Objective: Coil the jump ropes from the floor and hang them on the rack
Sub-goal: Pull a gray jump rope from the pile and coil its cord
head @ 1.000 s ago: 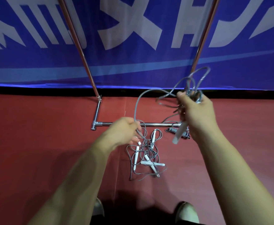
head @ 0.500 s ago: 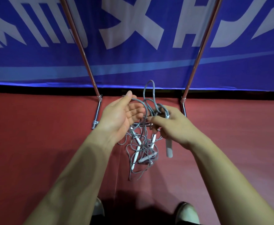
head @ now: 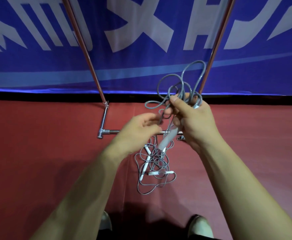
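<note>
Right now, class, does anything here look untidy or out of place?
Yes. The rope in the right hand is bunched in uneven loops, not a neat coil, a handle dangling below. More ropes lie tangled on the floor by the rack.

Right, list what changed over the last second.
The right hand lifted the coiled grey jump rope up and right after meeting the left hand, which dropped back lower left, blurred, by a strand. The right hand's grip, the tangled ropes on the red floor and the metal rack stayed.

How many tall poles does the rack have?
2. The left pole stands on the left; the right pole rises behind the held rope. None seems hidden.
</note>
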A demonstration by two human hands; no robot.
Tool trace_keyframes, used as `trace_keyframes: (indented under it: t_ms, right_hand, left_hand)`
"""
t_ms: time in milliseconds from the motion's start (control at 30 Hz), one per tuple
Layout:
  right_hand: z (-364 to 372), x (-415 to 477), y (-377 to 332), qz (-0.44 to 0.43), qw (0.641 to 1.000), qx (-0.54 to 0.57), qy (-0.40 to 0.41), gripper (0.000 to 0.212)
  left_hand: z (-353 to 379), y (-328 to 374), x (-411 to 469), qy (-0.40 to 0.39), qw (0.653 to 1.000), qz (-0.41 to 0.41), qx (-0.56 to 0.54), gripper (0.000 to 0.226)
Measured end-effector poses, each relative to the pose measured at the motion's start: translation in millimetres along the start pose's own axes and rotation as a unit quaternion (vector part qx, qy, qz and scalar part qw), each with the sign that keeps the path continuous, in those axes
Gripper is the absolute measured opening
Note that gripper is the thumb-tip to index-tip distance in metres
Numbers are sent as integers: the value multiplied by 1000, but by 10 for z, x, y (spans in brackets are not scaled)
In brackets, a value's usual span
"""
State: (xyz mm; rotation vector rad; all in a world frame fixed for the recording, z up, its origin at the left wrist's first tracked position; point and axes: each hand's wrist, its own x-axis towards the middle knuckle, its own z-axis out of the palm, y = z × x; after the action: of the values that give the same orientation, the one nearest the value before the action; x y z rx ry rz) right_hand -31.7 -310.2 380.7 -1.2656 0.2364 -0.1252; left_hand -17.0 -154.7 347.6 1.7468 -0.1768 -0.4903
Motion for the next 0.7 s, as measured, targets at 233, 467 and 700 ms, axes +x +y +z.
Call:
trace_keyframes:
  t_ms: [233,467,700]
  right_hand:
    - [-90,-12,-139,-67,997,-6,41,15]
    - [-240,-4,-57,-117,943,-310,40,14]
    - [-203,-44,49,-54,949,-300,-79,18]
  left_hand:
    - [-31,-381,50,-41,957,-163,236,28]
    - [-99,-223,122,165,979,-81,89,37]
    - [-58,188,54,87,891,-62,-441,30]
